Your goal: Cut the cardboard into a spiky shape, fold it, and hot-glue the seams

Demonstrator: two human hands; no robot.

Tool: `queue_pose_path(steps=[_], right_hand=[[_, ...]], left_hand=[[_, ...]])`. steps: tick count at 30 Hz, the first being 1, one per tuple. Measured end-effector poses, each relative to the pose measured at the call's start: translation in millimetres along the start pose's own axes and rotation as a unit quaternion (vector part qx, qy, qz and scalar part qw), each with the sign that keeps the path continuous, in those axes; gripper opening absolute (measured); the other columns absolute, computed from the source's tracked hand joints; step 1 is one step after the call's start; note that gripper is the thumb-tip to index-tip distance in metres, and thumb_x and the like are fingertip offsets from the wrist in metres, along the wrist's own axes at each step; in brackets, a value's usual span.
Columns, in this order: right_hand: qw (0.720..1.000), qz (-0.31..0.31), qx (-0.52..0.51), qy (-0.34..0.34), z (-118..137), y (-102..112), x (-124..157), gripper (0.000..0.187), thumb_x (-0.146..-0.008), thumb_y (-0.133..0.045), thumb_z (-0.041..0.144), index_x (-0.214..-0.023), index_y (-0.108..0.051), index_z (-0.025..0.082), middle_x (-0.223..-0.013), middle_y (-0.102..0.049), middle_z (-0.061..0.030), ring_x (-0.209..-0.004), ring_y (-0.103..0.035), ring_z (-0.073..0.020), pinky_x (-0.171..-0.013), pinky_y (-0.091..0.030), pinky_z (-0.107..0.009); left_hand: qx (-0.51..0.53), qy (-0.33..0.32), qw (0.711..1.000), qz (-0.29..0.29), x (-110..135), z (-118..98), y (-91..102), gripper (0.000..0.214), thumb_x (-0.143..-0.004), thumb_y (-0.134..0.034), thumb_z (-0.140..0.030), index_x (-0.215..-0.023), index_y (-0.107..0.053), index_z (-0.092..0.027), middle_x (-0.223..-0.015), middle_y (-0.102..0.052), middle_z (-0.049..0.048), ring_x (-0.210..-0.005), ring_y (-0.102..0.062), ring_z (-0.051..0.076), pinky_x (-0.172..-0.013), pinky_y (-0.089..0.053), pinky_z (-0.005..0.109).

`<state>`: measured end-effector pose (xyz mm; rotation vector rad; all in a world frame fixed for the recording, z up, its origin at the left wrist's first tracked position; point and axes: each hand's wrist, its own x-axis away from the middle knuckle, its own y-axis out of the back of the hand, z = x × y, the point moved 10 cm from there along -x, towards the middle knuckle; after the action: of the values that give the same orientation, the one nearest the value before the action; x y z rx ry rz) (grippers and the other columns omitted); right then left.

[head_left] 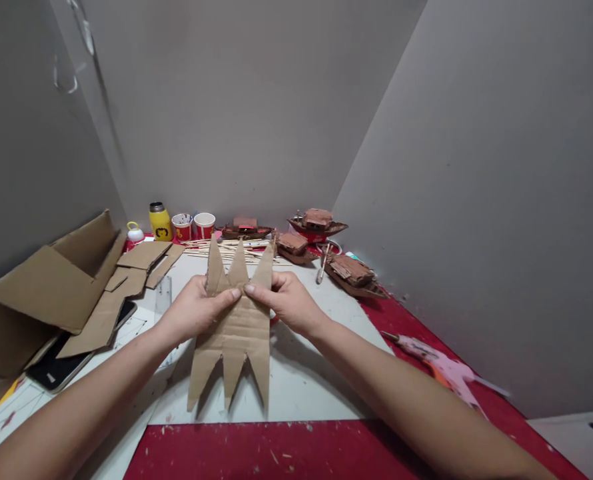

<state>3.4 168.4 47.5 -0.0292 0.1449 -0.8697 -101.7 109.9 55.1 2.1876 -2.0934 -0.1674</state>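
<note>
Head view: left hand grips the left edge of a cut cardboard piece; right hand grips the right edge. Both thumbs lie on the near face, tips nearly meeting below the middle upper spike; other fingers mostly hidden behind. Piece is in front of the person, over the white sheet on the red table, three spikes up, three down. Can't tell if lower tips touch the sheet.

Behind it: thin sticks, two paper cups, yellow bottle. Four brown model boats, nearest one right of the piece, with a brush just beside. Pink glue gun on the table, beyond the right forearm. Left side: cardboard scraps partly over a dark flat device, folded cardboard next to them.
</note>
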Motion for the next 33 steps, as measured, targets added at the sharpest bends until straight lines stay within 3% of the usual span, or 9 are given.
queue_pose_path(steps=[5,7,11,17,23,28,33], right_hand=[[1.000,-0.018,0.009,-0.010,-12,-2,2,0.028,-0.063,-0.079,0.043,-0.066,-0.072,0.017,-0.062,-0.068,0.0007,-0.055,-0.057,-0.0138,-0.055,-0.046,-0.026],[0.999,-0.030,0.010,-0.012,-17,-1,0,0.028,-0.062,-0.079,0.042,-0.065,-0.071,0.016,-0.062,-0.068,0.0009,-0.056,-0.057,-0.0136,-0.055,-0.045,-0.025],[0.999,-0.031,0.005,-0.025,-21,1,-3,0.033,-0.063,-0.078,0.047,-0.067,-0.069,0.016,-0.064,-0.069,0.0002,-0.056,-0.058,-0.0127,-0.053,-0.046,-0.024],[0.994,0.044,0.043,-0.085,-18,-4,6,0.038,-0.065,-0.077,0.051,-0.062,-0.067,0.014,-0.047,-0.060,0.0020,-0.037,-0.050,-0.0084,-0.037,-0.041,-0.019],[0.995,0.033,0.064,-0.071,-10,8,9,0.038,-0.067,-0.075,0.051,-0.064,-0.064,0.015,-0.050,-0.061,0.0032,-0.040,-0.054,-0.0083,-0.041,-0.048,-0.020],[0.991,0.067,0.074,-0.088,-19,6,14,0.040,-0.065,-0.076,0.051,-0.061,-0.064,0.013,-0.048,-0.060,0.0023,-0.037,-0.052,-0.0084,-0.037,-0.045,-0.021],[0.991,0.050,0.083,-0.089,-28,6,18,0.038,-0.068,-0.075,0.048,-0.060,-0.065,0.013,-0.045,-0.057,0.0036,-0.035,-0.050,-0.0072,-0.035,-0.041,-0.019]], left_hand=[[-0.166,-0.056,0.983,-0.056,0,-3,4.1,0.025,-0.079,-0.061,-0.036,-0.073,-0.071,-0.014,-0.079,-0.075,0.0055,-0.076,-0.068,0.024,-0.064,-0.052,0.030],[-0.189,-0.057,0.977,-0.080,0,-3,6.4,0.023,-0.077,-0.062,-0.033,-0.066,-0.068,-0.014,-0.072,-0.073,0.0060,-0.074,-0.067,0.025,-0.064,-0.051,0.031],[-0.163,-0.052,0.983,-0.071,-3,-5,6.8,0.024,-0.079,-0.060,-0.034,-0.079,-0.072,-0.013,-0.081,-0.076,0.0061,-0.077,-0.069,0.025,-0.066,-0.053,0.031],[-0.013,-0.034,0.997,-0.063,-4,-7,19.3,0.035,-0.077,-0.069,-0.038,-0.099,-0.072,-0.011,-0.093,-0.077,0.0075,-0.086,-0.071,0.025,-0.073,-0.056,0.032],[0.136,0.049,0.988,0.056,-1,11,-8.0,0.044,-0.071,-0.078,-0.033,-0.109,-0.070,-0.013,-0.094,-0.078,0.0088,-0.083,-0.072,0.023,-0.077,-0.056,0.033],[0.117,0.040,0.992,0.039,0,12,-13.0,0.041,-0.071,-0.077,-0.031,-0.107,-0.071,-0.012,-0.089,-0.078,0.0075,-0.079,-0.072,0.022,-0.073,-0.056,0.032],[0.024,-0.007,0.999,0.020,-4,12,-11.6,0.035,-0.075,-0.071,-0.032,-0.101,-0.072,-0.010,-0.089,-0.078,0.0073,-0.084,-0.072,0.024,-0.072,-0.056,0.031]])
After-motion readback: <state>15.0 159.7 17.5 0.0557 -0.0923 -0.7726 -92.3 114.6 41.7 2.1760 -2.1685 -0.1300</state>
